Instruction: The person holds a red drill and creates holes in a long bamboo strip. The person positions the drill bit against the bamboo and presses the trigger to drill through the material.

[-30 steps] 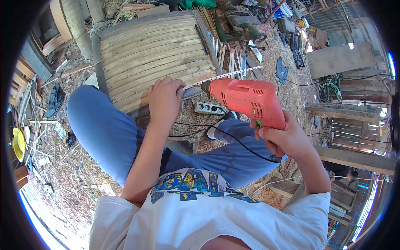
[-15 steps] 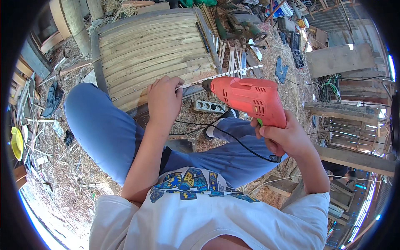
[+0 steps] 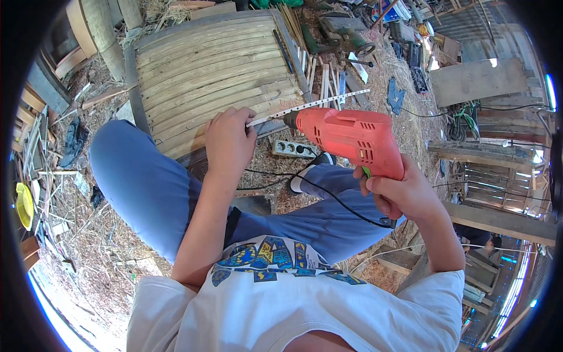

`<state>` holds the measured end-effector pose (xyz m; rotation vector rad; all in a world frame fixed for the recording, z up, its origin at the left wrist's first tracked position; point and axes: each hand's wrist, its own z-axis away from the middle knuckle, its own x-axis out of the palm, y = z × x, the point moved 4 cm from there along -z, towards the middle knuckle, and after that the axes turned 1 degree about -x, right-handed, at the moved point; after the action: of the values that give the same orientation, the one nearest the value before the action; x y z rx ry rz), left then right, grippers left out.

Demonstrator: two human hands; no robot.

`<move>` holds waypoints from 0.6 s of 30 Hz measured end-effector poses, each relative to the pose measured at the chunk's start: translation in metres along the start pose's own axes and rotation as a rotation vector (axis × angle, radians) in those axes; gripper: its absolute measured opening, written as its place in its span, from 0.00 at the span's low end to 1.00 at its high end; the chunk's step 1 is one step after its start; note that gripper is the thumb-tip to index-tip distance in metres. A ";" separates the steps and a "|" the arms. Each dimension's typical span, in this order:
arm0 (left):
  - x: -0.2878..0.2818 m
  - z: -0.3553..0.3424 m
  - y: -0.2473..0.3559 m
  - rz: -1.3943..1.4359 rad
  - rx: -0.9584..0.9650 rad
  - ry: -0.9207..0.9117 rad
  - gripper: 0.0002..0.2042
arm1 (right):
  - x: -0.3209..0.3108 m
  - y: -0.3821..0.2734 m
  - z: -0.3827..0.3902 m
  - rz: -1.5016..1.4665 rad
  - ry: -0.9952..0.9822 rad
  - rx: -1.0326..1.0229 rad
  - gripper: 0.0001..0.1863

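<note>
My right hand is wrapped around the handle of a red electric drill, with its fingers by the green trigger. The drill lies level and its black chuck points left. Behind the chuck runs a thin pale strip with a row of dark dots along it. My left hand is closed on the strip's left end, thumb and fingers pinching it. Whether the bit touches the strip cannot be made out. A black cord hangs from the drill's handle.
A slatted wooden panel lies on the straw-covered ground ahead. Near my foot sits a white power strip with a plug in it. Several narrow wood pieces lie beyond. Planks and beams line the right side; a yellow basin is far left.
</note>
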<state>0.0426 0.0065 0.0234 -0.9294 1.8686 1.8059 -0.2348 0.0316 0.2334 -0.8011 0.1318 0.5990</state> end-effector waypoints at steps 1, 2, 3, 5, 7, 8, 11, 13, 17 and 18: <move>0.000 0.000 0.000 -0.005 0.004 0.009 0.12 | 0.000 -0.001 0.000 -0.005 -0.005 0.005 0.15; 0.000 0.000 0.000 -0.004 0.004 0.007 0.12 | 0.000 -0.002 -0.001 -0.009 -0.010 0.011 0.15; 0.001 -0.001 -0.001 0.010 -0.011 0.002 0.12 | 0.000 -0.004 -0.001 -0.010 -0.010 0.013 0.15; 0.003 -0.001 -0.001 0.028 -0.024 -0.004 0.12 | -0.001 -0.006 -0.002 -0.029 -0.015 0.027 0.15; 0.004 0.001 0.001 -0.032 0.009 0.013 0.10 | -0.002 -0.010 -0.003 -0.035 -0.036 0.041 0.14; 0.005 0.001 0.003 -0.029 0.008 0.011 0.10 | -0.003 -0.011 -0.003 -0.042 -0.059 0.053 0.14; 0.004 0.003 0.009 -0.035 0.044 0.066 0.08 | -0.008 -0.014 -0.006 0.021 -0.072 0.097 0.13; 0.005 0.003 0.009 -0.044 0.024 0.075 0.08 | -0.008 -0.018 -0.007 0.044 -0.076 0.115 0.14; 0.002 0.004 0.009 -0.009 0.019 0.081 0.07 | -0.011 -0.027 -0.010 0.090 -0.083 0.152 0.14; 0.002 0.004 0.010 0.000 0.016 0.085 0.07 | -0.012 -0.029 -0.010 0.093 -0.081 0.157 0.14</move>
<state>0.0339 0.0098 0.0293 -1.0149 1.9316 1.7744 -0.2275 0.0028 0.2489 -0.6204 0.1411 0.6993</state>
